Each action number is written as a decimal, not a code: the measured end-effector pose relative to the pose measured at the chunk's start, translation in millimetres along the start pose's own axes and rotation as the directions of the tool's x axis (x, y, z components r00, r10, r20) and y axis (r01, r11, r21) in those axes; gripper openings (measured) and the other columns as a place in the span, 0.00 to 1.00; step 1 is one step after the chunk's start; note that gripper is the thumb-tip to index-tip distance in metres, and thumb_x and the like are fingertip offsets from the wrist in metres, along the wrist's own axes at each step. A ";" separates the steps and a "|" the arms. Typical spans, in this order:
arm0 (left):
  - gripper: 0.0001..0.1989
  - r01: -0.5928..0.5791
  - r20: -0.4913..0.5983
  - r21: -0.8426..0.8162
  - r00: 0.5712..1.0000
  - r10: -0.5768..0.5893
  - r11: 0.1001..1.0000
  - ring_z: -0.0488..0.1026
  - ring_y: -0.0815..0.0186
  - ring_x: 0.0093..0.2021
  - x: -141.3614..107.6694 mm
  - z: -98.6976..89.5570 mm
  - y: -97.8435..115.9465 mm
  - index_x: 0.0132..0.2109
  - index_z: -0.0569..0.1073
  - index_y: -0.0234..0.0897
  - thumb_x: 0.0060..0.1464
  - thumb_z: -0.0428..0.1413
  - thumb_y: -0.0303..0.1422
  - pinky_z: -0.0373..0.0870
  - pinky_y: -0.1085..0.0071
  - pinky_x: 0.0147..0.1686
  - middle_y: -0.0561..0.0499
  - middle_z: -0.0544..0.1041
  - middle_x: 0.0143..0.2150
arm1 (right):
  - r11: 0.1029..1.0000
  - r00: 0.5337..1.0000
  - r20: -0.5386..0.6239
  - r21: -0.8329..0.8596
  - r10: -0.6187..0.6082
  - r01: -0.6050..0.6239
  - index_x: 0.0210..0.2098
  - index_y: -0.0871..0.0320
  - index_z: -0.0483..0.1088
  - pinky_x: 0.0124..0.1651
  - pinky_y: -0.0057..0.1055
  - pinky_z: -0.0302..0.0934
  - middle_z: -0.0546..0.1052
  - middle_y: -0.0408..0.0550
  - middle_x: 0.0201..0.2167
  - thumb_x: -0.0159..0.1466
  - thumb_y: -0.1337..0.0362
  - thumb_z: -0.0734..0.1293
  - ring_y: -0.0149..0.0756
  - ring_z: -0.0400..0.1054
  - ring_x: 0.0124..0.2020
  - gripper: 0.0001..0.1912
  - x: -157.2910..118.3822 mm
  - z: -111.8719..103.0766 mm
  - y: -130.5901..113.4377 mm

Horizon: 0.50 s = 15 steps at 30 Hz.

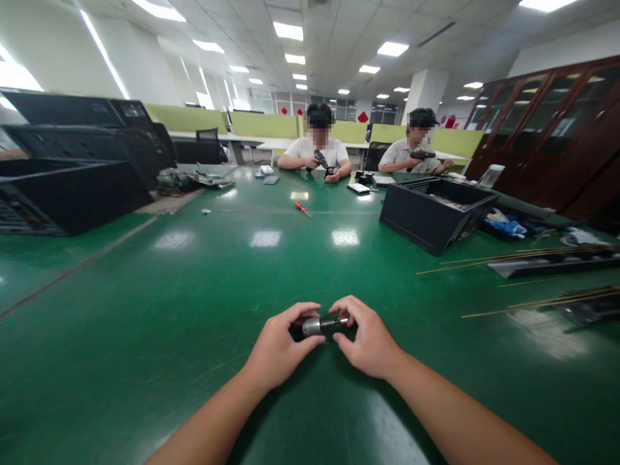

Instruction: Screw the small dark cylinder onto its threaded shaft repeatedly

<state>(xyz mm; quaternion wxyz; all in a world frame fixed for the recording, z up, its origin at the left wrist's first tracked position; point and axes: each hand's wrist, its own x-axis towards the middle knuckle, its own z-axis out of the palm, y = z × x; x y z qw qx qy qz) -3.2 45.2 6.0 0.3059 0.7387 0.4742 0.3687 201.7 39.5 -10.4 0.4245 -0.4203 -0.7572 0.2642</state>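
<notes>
A short metal cylinder with a dark threaded shaft and a thin bright tip lies sideways between my two hands, low over the green table. My left hand curves around its thick silver end, with the fingers behind and the thumb in front. At the thin right end, my right hand has its fingertips at the tip and its thumb a little apart in front. The palm side of both hands is partly hidden.
An orange screwdriver lies farther back. Dark computer cases stand at the left and right. Thin rods and metal parts lie at the right. Two people sit across the table, each with a power tool.
</notes>
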 end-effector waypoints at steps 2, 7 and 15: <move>0.18 0.020 -0.001 0.000 1.000 -0.020 1.000 0.77 0.61 0.41 -0.4 -0.2 1.0 0.47 0.76 0.42 0.46 0.65 0.30 0.72 0.67 0.44 0.52 0.81 0.42 | 1.000 1.000 -0.003 -0.014 0.005 -0.005 0.41 0.54 0.70 0.40 0.33 0.61 0.73 0.46 0.39 0.53 0.75 0.67 0.38 0.67 0.38 0.18 0.4 0.3 -0.8; 0.11 0.011 0.049 0.020 0.999 -0.012 1.000 0.76 0.63 0.37 -1.4 -0.4 3.1 0.41 0.77 0.42 0.47 0.64 0.30 0.69 0.68 0.40 0.55 0.80 0.36 | 1.000 1.000 0.016 -0.025 0.005 -0.005 0.40 0.54 0.71 0.40 0.33 0.61 0.73 0.45 0.37 0.54 0.75 0.68 0.38 0.67 0.37 0.16 -0.5 0.3 -4.2; 0.12 -0.020 0.095 0.022 0.995 0.018 1.000 0.76 0.62 0.42 -7.6 -1.8 5.6 0.43 0.77 0.43 0.49 0.63 0.30 0.68 0.67 0.45 0.56 0.80 0.40 | 1.000 0.999 0.040 -0.018 0.005 -0.004 0.38 0.54 0.72 0.39 0.33 0.61 0.73 0.44 0.34 0.54 0.73 0.70 0.37 0.68 0.35 0.13 -1.7 -1.5 -5.2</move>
